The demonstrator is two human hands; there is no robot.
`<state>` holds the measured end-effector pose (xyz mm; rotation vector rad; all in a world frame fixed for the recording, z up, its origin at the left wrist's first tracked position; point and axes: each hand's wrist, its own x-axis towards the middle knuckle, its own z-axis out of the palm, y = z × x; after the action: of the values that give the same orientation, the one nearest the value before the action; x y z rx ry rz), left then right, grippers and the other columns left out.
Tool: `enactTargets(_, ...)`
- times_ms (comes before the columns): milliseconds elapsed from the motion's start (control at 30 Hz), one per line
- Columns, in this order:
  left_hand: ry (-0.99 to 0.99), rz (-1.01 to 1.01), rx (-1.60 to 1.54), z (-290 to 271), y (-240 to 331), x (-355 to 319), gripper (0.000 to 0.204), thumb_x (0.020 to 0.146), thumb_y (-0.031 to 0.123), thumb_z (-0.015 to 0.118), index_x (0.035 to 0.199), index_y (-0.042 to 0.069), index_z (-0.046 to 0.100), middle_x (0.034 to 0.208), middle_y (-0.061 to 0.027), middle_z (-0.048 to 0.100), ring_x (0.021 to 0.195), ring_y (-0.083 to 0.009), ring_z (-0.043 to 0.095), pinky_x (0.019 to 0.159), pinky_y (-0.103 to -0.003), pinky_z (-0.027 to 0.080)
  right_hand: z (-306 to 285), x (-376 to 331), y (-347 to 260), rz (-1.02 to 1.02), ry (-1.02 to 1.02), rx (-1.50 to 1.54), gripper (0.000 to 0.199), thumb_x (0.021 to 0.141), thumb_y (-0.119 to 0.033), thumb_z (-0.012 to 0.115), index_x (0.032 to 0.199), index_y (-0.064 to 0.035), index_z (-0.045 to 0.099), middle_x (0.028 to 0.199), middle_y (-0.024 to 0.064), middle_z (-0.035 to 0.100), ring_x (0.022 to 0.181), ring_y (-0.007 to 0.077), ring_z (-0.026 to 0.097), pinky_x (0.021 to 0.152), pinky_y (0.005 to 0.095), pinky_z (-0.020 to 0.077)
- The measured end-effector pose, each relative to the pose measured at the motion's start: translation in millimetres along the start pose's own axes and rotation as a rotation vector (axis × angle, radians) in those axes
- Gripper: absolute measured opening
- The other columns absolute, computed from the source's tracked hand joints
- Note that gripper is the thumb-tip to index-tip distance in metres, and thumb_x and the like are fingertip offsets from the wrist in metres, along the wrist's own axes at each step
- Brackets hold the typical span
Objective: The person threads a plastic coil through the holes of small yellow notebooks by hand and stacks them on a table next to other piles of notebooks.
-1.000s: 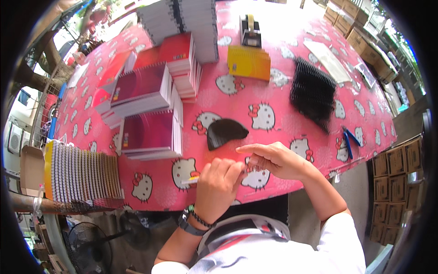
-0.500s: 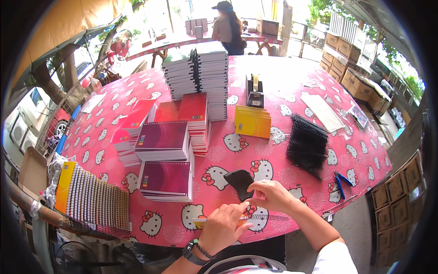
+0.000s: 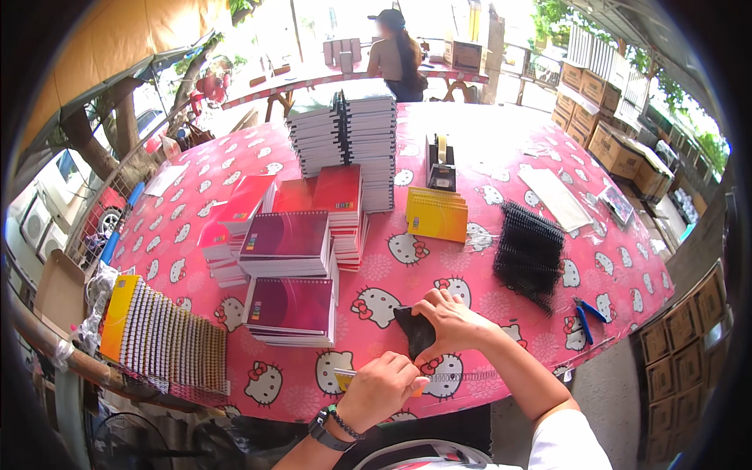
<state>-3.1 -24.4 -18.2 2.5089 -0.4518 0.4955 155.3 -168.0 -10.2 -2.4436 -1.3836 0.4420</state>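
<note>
At the pink table's [image 3: 486, 141] near edge, our right hand [image 3: 454, 321] has closed its fingers onto the black cover [image 3: 413, 329], while our left hand [image 3: 384, 388] still pinches the yellow notebook [image 3: 345, 379].

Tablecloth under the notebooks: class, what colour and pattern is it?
Pink tablecloth with a repeated white cartoon-cat print, seen in the head view.
</note>
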Motion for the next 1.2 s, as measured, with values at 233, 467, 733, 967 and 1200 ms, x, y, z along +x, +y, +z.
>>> enactTargets(233,-0.039,-0.021,-0.038,-2.8,-3.4,-2.5,0.025,0.082,0.029,0.066,0.093,0.008,0.059,0.084,-0.0055,0.061,0.079,-0.0248,0.061,0.066,-0.036,0.050,18.2,6.2,5.5,-0.185,0.076,0.034,0.077,0.056,-0.031,0.083,0.121,-0.0077,0.047,0.131,0.0186,0.040,0.125,0.0370,0.036,0.104,0.0460,0.0298)
enactTargets(467,-0.058,-0.021,-0.004,-1.1,-4.6,0.7,0.023,0.081,0.031,0.066,0.088,0.009,0.061,0.084,-0.0035,0.063,0.079,-0.0223,0.061,0.075,-0.035,0.049,41.0,13.8,10.3,-0.274,0.216,0.081,0.061,0.063,-0.034,0.081,0.116,-0.0142,0.058,0.138,0.0226,0.038,0.120,0.0401,0.042,0.100,0.0478,0.0369)
enactTargets(733,0.113,-0.260,0.230,-10.5,-6.4,-27.3,0.027,0.066,0.025,0.078,0.087,0.016,0.062,0.086,0.0024,0.061,0.091,-0.0174,0.057,0.103,-0.059,0.024,30.4,-39.0,28.1,-0.285,-0.013,1.358,0.073,0.071,-0.066,0.065,0.100,0.0013,0.067,0.116,0.0160,0.060,0.121,0.0299,0.048,0.098,0.0422,0.0375)
enactTargets(967,0.189,-0.239,0.116,-4.3,-13.6,-33.3,0.022,0.065,0.021,0.078,0.080,0.019,0.062,0.076,0.0059,0.058,0.083,-0.0138,0.057,0.103,-0.052,0.021,27.2,-36.7,7.7,-0.227,-0.018,1.158,0.057,0.068,-0.055,0.073,0.099,-0.0068,0.071,0.118,0.0182,0.059,0.113,0.0299,0.052,0.097,0.0418,0.0384)
enactTargets(1200,0.249,-0.303,0.024,-6.4,-14.4,-32.9,0.051,0.069,0.028,0.079,0.113,0.016,0.058,0.071,0.0090,0.059,0.079,-0.0093,0.057,0.102,-0.049,0.022,4.9,-23.2,6.1,-0.334,-0.050,1.037,0.045,0.074,-0.044,0.071,0.097,-0.0051,0.070,0.118,0.0175,0.060,0.104,0.0289,0.056,0.094,0.0399,0.0405)
